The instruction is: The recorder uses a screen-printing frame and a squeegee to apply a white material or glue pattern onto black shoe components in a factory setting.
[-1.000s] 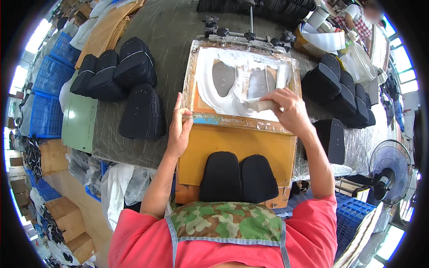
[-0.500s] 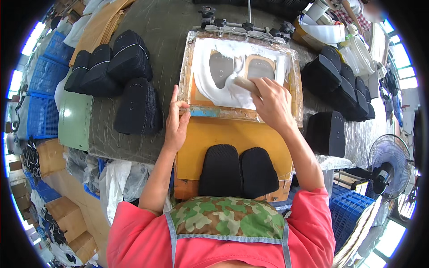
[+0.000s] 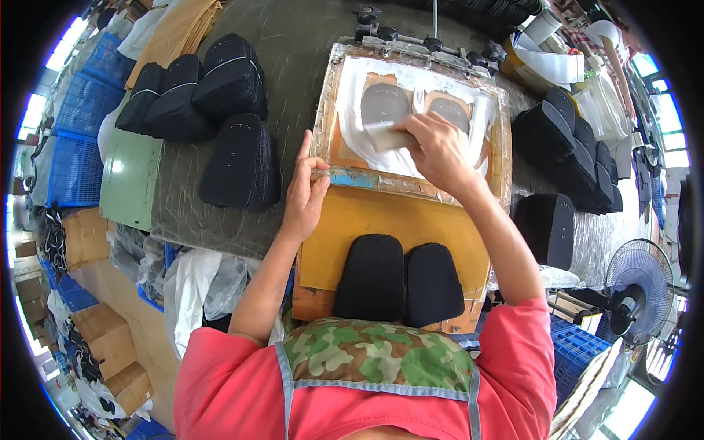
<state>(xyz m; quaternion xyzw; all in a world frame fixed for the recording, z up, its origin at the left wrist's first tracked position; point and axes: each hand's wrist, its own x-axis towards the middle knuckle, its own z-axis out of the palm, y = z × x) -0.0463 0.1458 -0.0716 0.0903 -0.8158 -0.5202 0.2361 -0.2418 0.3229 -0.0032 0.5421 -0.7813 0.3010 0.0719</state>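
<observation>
My right hand point(image 3: 444, 154) grips a squeegee point(image 3: 391, 137) and presses it on the mesh of a screen-printing frame point(image 3: 411, 187). White paste point(image 3: 350, 92) is smeared over the mesh around two greyish rounded shapes; the squeegee sits at the near end of the left one. At the frame's near left corner, my left hand point(image 3: 303, 194) holds the wooden edge, forefinger stretched along its side. Closer to me, two black insole-shaped pads point(image 3: 370, 279) lie side by side on a yellow-brown board point(image 3: 323, 246). My right hand hides part of the right shape.
Banded stacks of black pads point(image 3: 227, 81) and a loose stack point(image 3: 238, 165) stand left of the frame. More black stacks point(image 3: 565, 139) are on the right, near a fan point(image 3: 636, 290). Clamps point(image 3: 433, 44) line the frame's far edge. Another person point(image 3: 612, 55) is at far right.
The squeegee in my right hand has moved left across the mesh, off the gap between the two shapes. My left hand stays on the frame's corner. The whole view has shifted slightly.
</observation>
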